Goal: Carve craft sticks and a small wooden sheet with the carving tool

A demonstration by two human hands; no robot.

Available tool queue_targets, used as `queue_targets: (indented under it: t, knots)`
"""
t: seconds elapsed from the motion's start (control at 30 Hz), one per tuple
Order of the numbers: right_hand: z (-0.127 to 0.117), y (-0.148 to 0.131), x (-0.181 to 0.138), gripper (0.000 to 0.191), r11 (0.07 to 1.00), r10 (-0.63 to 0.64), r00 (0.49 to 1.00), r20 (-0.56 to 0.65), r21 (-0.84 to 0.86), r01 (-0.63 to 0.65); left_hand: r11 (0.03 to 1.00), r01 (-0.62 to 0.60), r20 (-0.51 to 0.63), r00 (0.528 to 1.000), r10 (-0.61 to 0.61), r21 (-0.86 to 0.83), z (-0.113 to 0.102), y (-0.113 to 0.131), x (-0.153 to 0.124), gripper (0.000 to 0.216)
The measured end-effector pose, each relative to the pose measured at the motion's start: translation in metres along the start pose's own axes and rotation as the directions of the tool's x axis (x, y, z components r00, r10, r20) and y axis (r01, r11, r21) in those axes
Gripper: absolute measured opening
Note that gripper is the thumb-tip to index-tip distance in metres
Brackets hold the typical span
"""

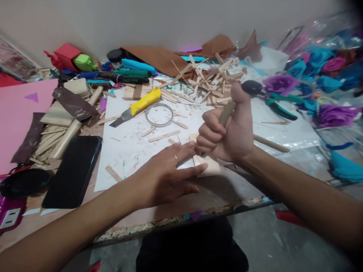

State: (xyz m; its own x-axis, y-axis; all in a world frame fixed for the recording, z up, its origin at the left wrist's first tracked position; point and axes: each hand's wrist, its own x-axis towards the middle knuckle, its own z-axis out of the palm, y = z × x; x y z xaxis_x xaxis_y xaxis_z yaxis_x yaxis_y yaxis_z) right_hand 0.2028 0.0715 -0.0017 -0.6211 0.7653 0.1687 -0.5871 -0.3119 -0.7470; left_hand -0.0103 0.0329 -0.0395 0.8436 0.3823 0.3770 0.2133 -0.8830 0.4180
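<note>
Pale wood here: your flat piece sits at the near edge of the white sheet, partly hidden under your 2 hands. Your left hand is spread and ungripped, fingertips at the piece's left side; your right hand is clenched around an olive rod, thumb raised. I'd call this the steady-and-work step, left bracing, right working the rod, though the rod's lower end can't be made out. The next move seems to call for a firm brace, left fingers clear of that fist. Farther out, there's 1 tape ring and a yellow cutter; a stick heap lies far, a phone left, green-handled pliers right.
</note>
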Motion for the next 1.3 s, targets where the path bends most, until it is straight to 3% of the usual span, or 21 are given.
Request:
queue_targets:
  t: [0.27, 0.4, 0.73, 1.03, 1.3]
  knots:
    - [0.008, 0.002, -0.001, 0.080, 0.991, -0.120, 0.985, -0.122, -0.066, 0.113, 0.999, 0.033, -0.016, 0.999, -0.033, 0.021, 0.001, -0.001, -0.003, 0.048]
    - [0.010, -0.003, -0.003, 0.079, 0.979, -0.191, 0.976, -0.103, -0.090, 0.182, 0.997, 0.023, -0.019, 1.000, -0.022, 0.074, 0.000, -0.001, -0.005, 0.046]
    - [0.012, 0.002, -0.007, 0.079, 0.982, -0.157, 0.986, -0.054, -0.116, 0.150, 0.999, 0.025, -0.027, 0.999, -0.025, 0.027, 0.003, -0.001, -0.005, 0.050]
    - [0.008, -0.001, -0.009, 0.077, 0.962, -0.064, 0.995, 0.072, -0.262, 0.081, 0.997, 0.072, 0.026, 0.997, -0.072, 0.018, 0.002, -0.001, -0.006, 0.055]
    - [0.004, -0.004, -0.010, 0.074, 0.951, -0.056, 0.987, 0.153, -0.294, 0.100, 0.997, 0.076, 0.038, 0.996, -0.077, 0.011, 0.000, -0.001, -0.003, 0.051]
